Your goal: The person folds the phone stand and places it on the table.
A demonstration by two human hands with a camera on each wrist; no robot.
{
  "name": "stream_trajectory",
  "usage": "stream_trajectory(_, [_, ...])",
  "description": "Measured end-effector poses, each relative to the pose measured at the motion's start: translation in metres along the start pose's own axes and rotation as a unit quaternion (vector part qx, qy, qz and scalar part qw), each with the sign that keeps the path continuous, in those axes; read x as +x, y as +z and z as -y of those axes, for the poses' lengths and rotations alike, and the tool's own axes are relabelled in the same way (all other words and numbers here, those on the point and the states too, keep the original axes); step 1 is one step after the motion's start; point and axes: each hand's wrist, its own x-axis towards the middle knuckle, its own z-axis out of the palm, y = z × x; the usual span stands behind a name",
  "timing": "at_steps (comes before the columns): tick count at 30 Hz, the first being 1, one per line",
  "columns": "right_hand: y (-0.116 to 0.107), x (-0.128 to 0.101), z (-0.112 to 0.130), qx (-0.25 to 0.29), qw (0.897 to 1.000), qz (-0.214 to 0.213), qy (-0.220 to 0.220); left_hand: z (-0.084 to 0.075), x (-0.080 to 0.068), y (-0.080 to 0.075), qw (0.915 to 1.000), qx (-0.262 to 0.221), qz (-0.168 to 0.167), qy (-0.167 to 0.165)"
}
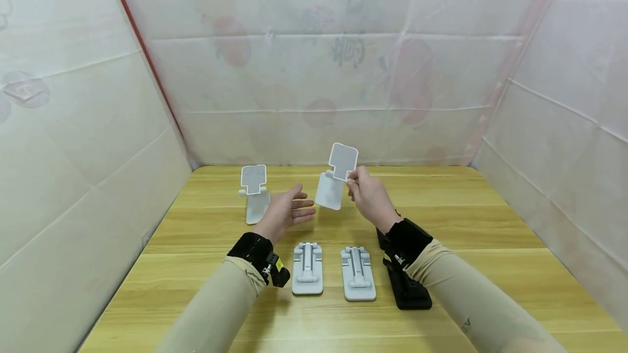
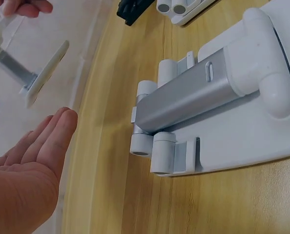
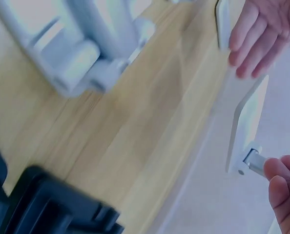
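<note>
My right hand (image 1: 371,194) pinches an unfolded white phone stand (image 1: 343,160) at the lower corner of its grey-padded plate. The stand is raised over the back of the table, its base (image 2: 50,70) tilted in the left wrist view. My left hand (image 1: 286,210) is just left of that base, fingers straight and spread, holding nothing. A second unfolded white phone stand (image 1: 257,206) stands on the table behind the left hand. In front of the hands lie two folded white phone stands, one on the left (image 1: 307,282) and one on the right (image 1: 360,287).
A folded black phone stand (image 1: 412,294) lies at the right, partly hidden by my right wrist, with another black piece (image 1: 380,238) behind it. The wood-grain table (image 1: 471,222) is enclosed by pale sheet walls (image 1: 314,80) at the back and both sides.
</note>
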Motion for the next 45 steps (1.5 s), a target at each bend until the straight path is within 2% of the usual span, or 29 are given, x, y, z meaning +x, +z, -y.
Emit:
stream_trajectory(4, [0.004,-0.001,0.012,0.005,1.0,0.021,-0.011,0.0,0.001,0.003,1.0,-0.004,0.005,0.004])
stream_trajectory(9, [0.007,-0.002,0.021,-0.007,0.999,0.032,-0.042,0.002,0.006,0.006,0.9998,0.015,0.009,0.009])
stream_trajectory(21, [0.004,-0.006,0.024,0.002,0.997,0.051,-0.062,0.005,0.008,0.008,0.9982,0.058,-0.016,0.004])
stream_trajectory(26, [0.002,-0.006,0.026,0.028,0.995,0.05,-0.079,0.005,0.006,0.007,0.9985,0.051,-0.021,0.007])
stream_trajectory(29, [-0.001,-0.004,0.026,0.082,0.993,0.06,-0.063,0.005,0.005,0.007,0.9986,0.046,-0.021,0.014])
stream_trajectory(34, [-0.009,-0.001,0.026,0.154,0.986,0.062,-0.008,0.004,0.002,0.007,0.9982,0.052,-0.019,0.024])
stream_trajectory(41, [-0.015,0.002,0.023,0.147,0.987,0.057,0.027,0.003,0.0,0.007,0.9985,0.044,-0.015,0.028])
stream_trajectory(45, [-0.017,0.003,0.022,0.169,0.981,0.079,0.058,0.004,-0.001,0.007,0.9986,0.039,-0.014,0.032])
